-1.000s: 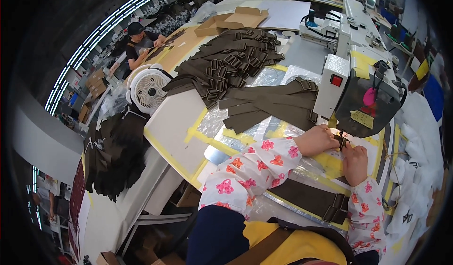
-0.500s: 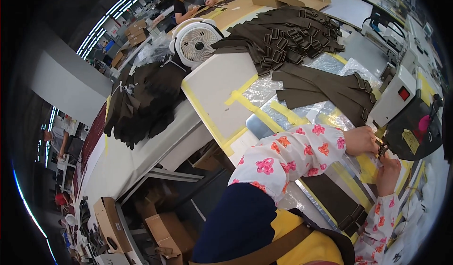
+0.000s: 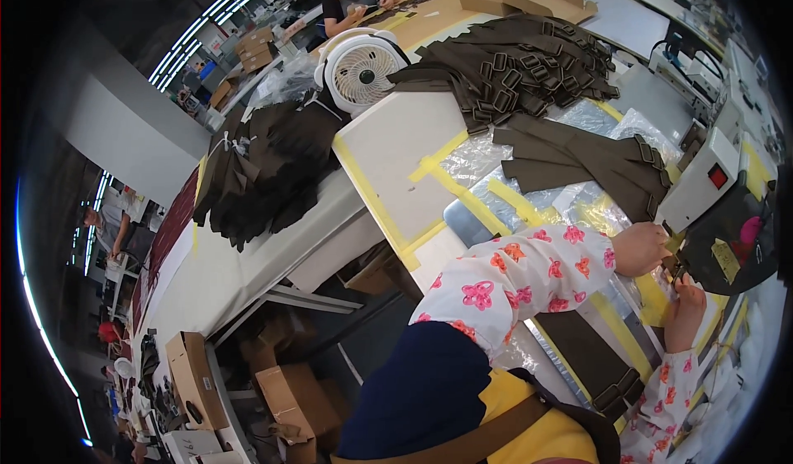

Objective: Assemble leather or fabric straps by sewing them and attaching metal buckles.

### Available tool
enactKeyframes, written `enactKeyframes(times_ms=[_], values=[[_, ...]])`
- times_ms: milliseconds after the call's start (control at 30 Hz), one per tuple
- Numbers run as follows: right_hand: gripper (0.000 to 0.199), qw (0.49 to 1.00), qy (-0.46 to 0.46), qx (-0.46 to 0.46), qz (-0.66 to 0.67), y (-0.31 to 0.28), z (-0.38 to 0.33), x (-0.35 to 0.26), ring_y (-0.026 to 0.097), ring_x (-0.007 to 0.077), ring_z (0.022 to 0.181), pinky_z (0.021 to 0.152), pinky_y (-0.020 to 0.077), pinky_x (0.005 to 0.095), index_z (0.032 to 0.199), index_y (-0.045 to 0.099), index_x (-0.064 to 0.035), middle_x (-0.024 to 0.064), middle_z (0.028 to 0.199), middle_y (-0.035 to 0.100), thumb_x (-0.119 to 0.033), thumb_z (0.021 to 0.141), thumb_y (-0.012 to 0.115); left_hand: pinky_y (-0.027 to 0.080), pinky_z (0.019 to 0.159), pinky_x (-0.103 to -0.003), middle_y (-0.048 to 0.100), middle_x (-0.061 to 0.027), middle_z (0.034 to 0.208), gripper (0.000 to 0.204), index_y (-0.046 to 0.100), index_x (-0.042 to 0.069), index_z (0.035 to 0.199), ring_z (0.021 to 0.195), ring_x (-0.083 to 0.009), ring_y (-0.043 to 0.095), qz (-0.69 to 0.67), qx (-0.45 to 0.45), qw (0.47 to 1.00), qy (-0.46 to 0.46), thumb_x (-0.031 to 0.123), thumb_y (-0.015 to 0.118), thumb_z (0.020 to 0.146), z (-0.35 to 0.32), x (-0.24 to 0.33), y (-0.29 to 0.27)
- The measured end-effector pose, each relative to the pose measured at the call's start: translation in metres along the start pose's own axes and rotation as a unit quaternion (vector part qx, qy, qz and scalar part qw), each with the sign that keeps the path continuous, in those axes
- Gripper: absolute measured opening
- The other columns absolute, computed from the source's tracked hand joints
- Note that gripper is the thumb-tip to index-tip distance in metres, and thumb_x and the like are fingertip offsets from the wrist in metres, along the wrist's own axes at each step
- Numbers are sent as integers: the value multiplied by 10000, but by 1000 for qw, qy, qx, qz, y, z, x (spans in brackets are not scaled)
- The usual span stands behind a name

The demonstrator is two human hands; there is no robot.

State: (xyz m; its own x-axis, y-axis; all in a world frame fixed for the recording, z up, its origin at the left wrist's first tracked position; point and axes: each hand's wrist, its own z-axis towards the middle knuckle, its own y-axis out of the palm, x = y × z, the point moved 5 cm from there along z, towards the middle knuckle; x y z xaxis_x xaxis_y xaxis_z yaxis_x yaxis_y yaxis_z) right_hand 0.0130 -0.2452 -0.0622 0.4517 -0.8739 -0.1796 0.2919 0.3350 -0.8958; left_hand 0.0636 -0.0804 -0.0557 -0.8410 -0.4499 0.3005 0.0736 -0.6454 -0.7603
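Note:
At the machine on the right, my left hand [image 3: 643,248] is closed, fingertips pinched beside the black machine head. My right hand [image 3: 684,314] is just below it, with bent fingers pressed around a small dark piece with a metallic glint. Fingers and the machine [image 3: 720,245] partly hide that piece, and I cannot make out its kind. Near my right forearm lies a dark brown strap [image 3: 578,344] with buckles [image 3: 618,394] at its end. Beyond my left hand, several flat brown straps [image 3: 578,158] with buckles are fanned out on the worktop.
A large heap of buckled straps [image 3: 516,63] lies at the back, beside a white fan [image 3: 363,76]. Bundled dark straps [image 3: 264,162] sit on the left table. Cardboard boxes [image 3: 297,402] stand below. Yellow tape [image 3: 450,179] crosses the worktop. A co-worker [image 3: 355,5] sits at the far table.
The whole view has shifted slightly, so things appear farther right. My hands stay at the machine, with the fingertips a little farther apart.

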Motion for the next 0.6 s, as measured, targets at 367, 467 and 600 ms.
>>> enactKeyframes(times_ms=[367,467,600], values=[[175,997,28,64,18,-23,0,-22,559,298,783,709,435,408,819,609,-36,159,897,617,-40,651,561,403,812,-386,582,-125,1028,327,538,36,1078,864,-288,522,10,-35,999,15,186,562,788,8,15,-4],[126,999,-7,0,-49,-17,2,-32,572,222,815,707,444,370,800,596,-71,80,910,618,-116,724,507,419,863,-376,572,-106,1075,341,547,24,1081,1018,-275,525,21,-91,996,5,167,590,774,-2,12,-10],[128,995,37,-47,-85,-19,-1,-28,591,230,799,665,471,360,813,584,-67,93,864,623,-118,728,504,436,820,-358,594,-99,1009,322,568,39,1046,920,-271,558,30,-113,991,65,163,593,749,8,23,-3]])
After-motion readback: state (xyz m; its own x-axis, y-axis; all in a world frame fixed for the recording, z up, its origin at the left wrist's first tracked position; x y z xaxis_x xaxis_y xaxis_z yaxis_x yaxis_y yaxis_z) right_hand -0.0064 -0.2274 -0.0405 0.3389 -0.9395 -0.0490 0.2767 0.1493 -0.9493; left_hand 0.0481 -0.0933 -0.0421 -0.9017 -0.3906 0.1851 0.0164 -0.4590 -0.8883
